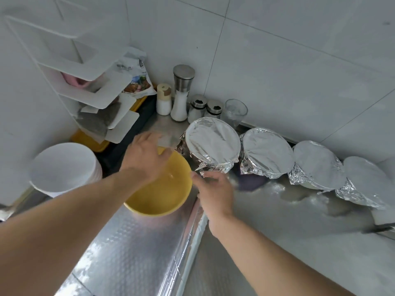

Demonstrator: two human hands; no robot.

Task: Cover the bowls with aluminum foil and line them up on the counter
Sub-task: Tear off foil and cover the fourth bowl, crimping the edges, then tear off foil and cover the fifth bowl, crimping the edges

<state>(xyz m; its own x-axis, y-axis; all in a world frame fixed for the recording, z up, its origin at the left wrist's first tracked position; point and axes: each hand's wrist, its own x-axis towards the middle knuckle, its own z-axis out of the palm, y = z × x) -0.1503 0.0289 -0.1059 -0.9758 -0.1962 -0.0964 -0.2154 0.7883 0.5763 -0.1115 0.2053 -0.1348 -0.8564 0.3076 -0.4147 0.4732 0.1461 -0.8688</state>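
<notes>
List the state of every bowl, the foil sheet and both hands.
Yellow bowl: uncovered, standing on the foil sheet.
Four foil-covered bowls: wrapped, lined up along the wall.
White bowls: stacked, uncovered.
Left hand: over the yellow bowl's far rim.
Right hand: beside the bowl, holding nothing.

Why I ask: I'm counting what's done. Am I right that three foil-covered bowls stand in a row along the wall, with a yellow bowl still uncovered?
Not quite: the head view shows four foil-covered bowls in the row along the wall, not three. The yellow bowl is indeed still uncovered.
</notes>
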